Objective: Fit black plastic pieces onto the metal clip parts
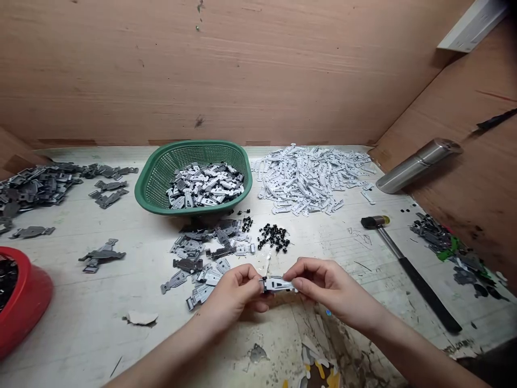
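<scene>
One part (278, 284) (slotted), fingers (306, 286) either end

Basket (156, 178) at the back, a clip (278, 284) up front between left fingers (251, 289) and right fingers (305, 286)!

And round the tabletop (81, 302) we go: basket clips (205, 186) heaped inside, a strip pile (307, 180) just to the right, loose clips (202, 258) spread in front, pegs (273, 237) right of those; out left, a clip pile (36, 186) behind the tub (34, 307); over right, the hammer (428, 293) in front of the flask (420, 164), scraps (452, 248) right of it, and a wall (242, 70) behind everything.
</scene>
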`<state>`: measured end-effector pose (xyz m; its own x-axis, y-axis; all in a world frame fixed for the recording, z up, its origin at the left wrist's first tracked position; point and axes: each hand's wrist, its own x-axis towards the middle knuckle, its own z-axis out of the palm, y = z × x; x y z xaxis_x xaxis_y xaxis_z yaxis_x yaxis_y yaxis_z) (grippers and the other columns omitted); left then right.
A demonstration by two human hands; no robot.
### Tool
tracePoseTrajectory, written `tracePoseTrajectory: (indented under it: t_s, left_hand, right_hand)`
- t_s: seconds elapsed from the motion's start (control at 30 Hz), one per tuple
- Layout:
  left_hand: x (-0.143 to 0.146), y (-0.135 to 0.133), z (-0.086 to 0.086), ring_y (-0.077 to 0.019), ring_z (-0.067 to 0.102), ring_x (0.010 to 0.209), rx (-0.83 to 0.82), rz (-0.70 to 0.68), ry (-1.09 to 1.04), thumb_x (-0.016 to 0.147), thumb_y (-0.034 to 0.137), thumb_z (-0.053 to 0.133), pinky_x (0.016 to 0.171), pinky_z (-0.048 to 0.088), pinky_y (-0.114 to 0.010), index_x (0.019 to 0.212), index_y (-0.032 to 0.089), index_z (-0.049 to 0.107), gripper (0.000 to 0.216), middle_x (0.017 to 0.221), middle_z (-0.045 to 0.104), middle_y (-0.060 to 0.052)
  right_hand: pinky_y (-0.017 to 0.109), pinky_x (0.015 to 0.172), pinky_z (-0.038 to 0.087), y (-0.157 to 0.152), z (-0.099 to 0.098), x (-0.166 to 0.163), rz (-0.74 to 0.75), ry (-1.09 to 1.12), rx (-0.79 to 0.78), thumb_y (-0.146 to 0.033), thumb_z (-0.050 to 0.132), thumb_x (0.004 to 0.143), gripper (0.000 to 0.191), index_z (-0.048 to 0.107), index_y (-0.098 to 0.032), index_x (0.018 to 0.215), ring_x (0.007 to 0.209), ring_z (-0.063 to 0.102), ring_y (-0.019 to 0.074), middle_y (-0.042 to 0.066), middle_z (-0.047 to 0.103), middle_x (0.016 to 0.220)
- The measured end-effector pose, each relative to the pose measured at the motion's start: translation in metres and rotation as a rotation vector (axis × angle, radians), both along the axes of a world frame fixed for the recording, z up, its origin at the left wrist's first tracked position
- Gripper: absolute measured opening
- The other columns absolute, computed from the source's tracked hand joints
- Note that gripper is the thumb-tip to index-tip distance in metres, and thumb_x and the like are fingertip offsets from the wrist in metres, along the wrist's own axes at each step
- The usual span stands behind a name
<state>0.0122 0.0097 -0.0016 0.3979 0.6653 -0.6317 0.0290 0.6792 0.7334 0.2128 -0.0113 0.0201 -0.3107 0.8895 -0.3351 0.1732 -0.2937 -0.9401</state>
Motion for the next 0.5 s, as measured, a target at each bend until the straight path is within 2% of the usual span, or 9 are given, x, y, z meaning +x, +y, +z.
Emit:
tracePoseTrajectory:
  t_s: [0.13,0.27,0.4,0.5]
  left_hand:
    - [-0.001,0.000,-0.002,-0.0100,0.057,0.059,0.008,-0.012,0.002,0.068,0.024,0.060,0.065,0.047,-0.027,0.065,0.017,0.045,0.016,0.068,0.055,0.004]
    - [-0.001,0.002,-0.004,-0.0100,0.058,0.058,0.005,-0.008,-0.024,0.066,0.023,0.061,0.064,0.047,-0.026,0.064,0.017,0.045,0.018,0.070,0.057,0.003]
    - [0.000,0.002,-0.001,-0.0113,0.059,0.062,0.002,-0.003,-0.071,0.065,0.022,0.063,0.063,0.047,-0.024,0.062,0.017,0.045,0.018,0.070,0.058,0.002]
    - [0.000,0.001,0.001,-0.0117,0.059,0.062,0.002,-0.012,-0.099,0.066,0.022,0.062,0.063,0.047,-0.024,0.063,0.017,0.047,0.017,0.068,0.057,0.003]
  right_hand:
    - [0.020,0.055,0.035,-0.001,0.001,-0.002,0.014,-0.014,0.013,-0.029,0.058,0.082,0.016,0.063,-0.015,0.088,0.063,0.047,0.0088,0.000,0.056,0.073]
    - [0.020,0.051,0.037,0.001,-0.006,-0.001,-0.015,0.035,-0.071,-0.034,0.063,0.077,0.023,0.061,-0.015,0.089,0.056,0.047,0.0084,-0.001,0.054,0.068]
    - [0.018,0.043,0.030,0.002,-0.014,0.002,-0.125,0.088,-0.108,-0.035,0.073,0.067,0.029,0.056,-0.016,0.081,0.047,0.041,0.0056,-0.005,0.048,0.059]
    - [0.017,0.040,0.025,0.003,-0.016,0.003,-0.105,0.092,-0.178,-0.037,0.075,0.065,0.031,0.058,-0.014,0.079,0.045,0.038,0.0040,-0.005,0.049,0.057]
